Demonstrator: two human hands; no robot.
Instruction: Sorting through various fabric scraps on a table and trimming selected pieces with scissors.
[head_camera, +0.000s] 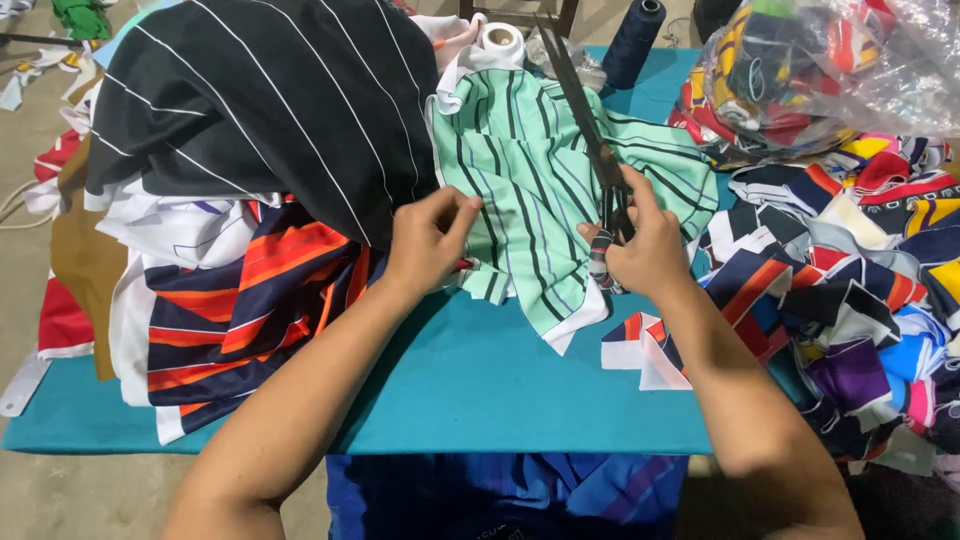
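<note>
Mint-green striped fabric (520, 190) spread over the middle of the teal table (480, 380), lying between the two hands and reaching up toward the far edge. Left hand (425, 240) at the fabric's left edge, thumb and fingers pressed together, pinching that edge. Right hand (645, 250) at the fabric's right side, curled closed round the wrapped handles of long dark scissors (590, 130), blades angled up and away across the green cloth toward the far side of the table.

Just left of the left hand, a heap of garments: a black cloth with thin white stripes (260, 100) draped on top, a navy and orange striped piece (250, 300) beneath it, white cloth (170, 230) between, all crowding against the green fabric's left margin. To the right of the right hand, a spread of many-coloured fabric scraps (850, 300), touching the forearm. Beyond, a clear plastic bag stuffed with bright cloth (800, 70). Near the far edge, a white roll (500, 42) and a dark thread cone (633, 40), well apart from both hands.
</note>
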